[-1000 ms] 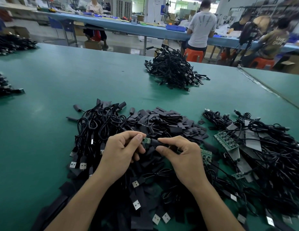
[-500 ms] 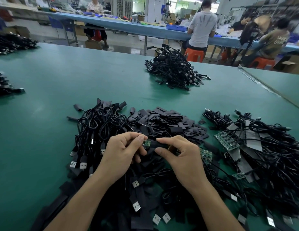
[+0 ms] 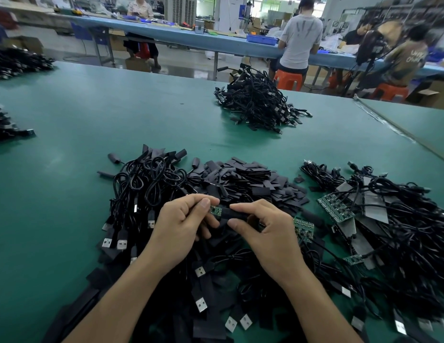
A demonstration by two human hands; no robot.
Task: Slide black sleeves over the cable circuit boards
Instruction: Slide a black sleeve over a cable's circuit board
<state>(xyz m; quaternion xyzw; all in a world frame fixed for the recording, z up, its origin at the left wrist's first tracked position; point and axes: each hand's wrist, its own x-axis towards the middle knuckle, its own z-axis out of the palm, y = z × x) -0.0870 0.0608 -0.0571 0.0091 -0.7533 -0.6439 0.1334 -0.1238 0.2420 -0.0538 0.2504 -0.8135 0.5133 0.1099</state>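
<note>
Slightly closer now: in the head view we are nudging our right hand toward our left hand, and the black sleeve is creeping a touch further along the circuit board. We are pinching the sleeve between right thumb and forefinger, while the curled left fingers are pinching the board's end. A strip of green is showing between them, just above the heap on the surface. We are judging this as mid-slide: the next move is calling for a steady push leftward until the green is covered. Bare boards are waiting to the right, with loose sleeves just behind.
</note>
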